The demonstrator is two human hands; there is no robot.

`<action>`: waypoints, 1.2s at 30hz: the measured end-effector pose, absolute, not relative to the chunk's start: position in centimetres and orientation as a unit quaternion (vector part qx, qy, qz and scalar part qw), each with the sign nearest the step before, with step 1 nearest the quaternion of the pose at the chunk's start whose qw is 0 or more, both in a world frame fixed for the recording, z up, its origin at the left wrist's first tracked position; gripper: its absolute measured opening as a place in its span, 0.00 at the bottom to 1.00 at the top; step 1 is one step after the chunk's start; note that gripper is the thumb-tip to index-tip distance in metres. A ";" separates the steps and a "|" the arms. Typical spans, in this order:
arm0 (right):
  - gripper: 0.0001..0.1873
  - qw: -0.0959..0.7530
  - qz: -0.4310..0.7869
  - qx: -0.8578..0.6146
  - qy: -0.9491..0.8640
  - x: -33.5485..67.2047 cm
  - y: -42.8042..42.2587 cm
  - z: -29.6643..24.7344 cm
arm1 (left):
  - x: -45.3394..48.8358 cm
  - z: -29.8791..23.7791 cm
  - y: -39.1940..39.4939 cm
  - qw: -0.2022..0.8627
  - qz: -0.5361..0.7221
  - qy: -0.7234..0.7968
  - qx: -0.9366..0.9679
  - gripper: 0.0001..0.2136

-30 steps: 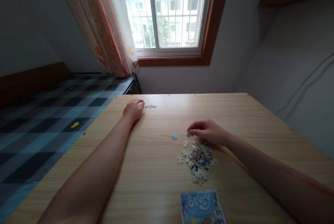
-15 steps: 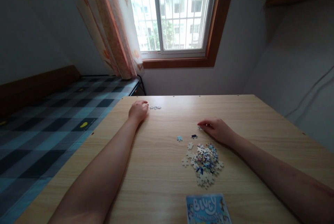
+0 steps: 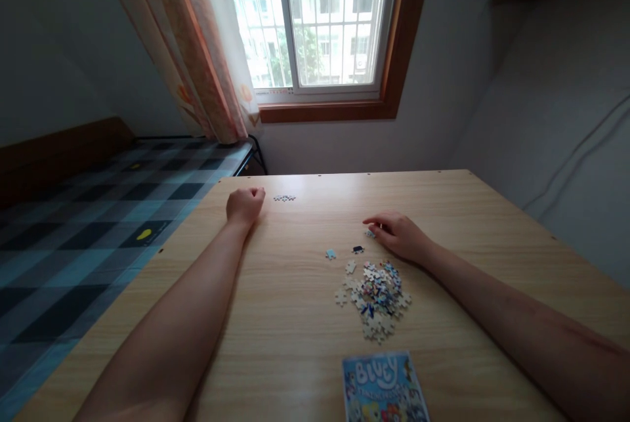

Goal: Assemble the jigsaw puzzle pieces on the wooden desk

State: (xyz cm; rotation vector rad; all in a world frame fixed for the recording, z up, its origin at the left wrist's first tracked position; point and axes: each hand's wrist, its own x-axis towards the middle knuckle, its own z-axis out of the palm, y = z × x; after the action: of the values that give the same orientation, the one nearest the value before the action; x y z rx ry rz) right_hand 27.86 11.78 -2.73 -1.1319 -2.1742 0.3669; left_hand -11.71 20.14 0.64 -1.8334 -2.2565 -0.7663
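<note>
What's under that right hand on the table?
A small puzzle piece peeks out from under the fingertips of the right hand, lying on the wooden table. Whether anything else lies beneath the palm cannot be seen; the hand covers it.

"Bluey" in white on blue puzzle box [image 3: 384,386], smaller txt below unreadable

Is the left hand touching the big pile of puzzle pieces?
No, the left hand rests far from the pile, beside a small joined cluster of pieces.
</note>
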 end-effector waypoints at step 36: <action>0.11 0.035 0.287 -0.337 -0.896 27.3 8.3 3.5 | -11.6 0.8 20.2 0.059 -0.268 -0.749 -0.603 0.20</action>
State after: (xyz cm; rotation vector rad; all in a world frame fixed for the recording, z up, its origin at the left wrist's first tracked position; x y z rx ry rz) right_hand 27.26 8.29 3.49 -1.0352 -2.7538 0.8818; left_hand -11.61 20.21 0.83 -1.8272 -2.2679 -0.8101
